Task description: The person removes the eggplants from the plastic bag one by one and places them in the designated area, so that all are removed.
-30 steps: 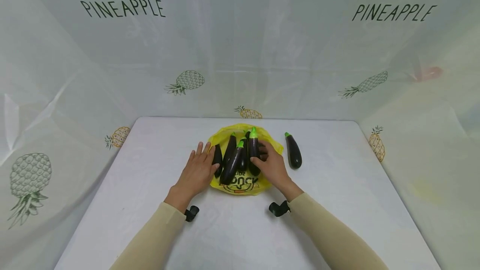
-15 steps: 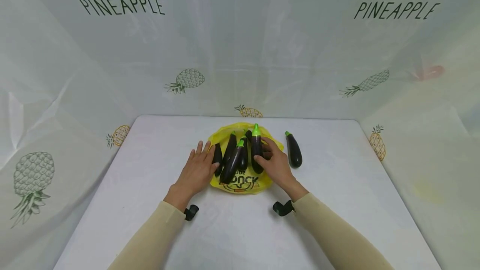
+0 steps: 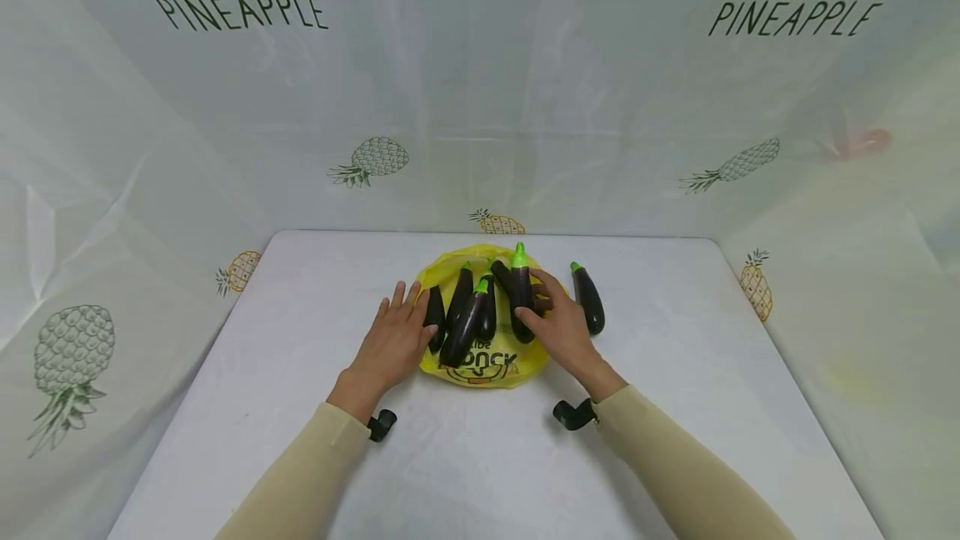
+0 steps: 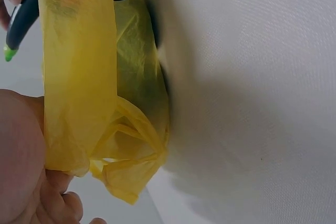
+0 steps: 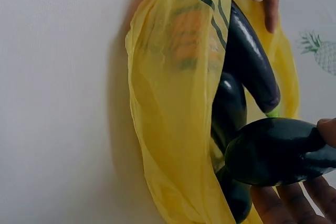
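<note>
A yellow plastic bag (image 3: 491, 371) stands with its mouth spread, and several dark eggplants with green caps lie in it. My right hand (image 3: 562, 330) grips one eggplant (image 3: 521, 290) between thumb and fingers, over the bag's right side with its green cap pointing away. In the right wrist view, that eggplant (image 5: 278, 150) is above the others at the bag's mouth. My left hand (image 3: 390, 333) touches the bag's left edge, fingers extended. Beside its thumb is another eggplant (image 3: 435, 319), partly hidden. A lighter-capped eggplant (image 3: 465, 327) slants across the middle of the bag.
One loose eggplant (image 3: 588, 298) lies on the white table (image 3: 480, 473), right of the bag and close to my right hand. A pale sheet (image 3: 480, 90) printed with pineapples hangs behind and at both sides.
My right hand has drawn its eggplant slightly to the right and away from me. An eggplant behind it shows more now. My left hand has stayed in place.
</note>
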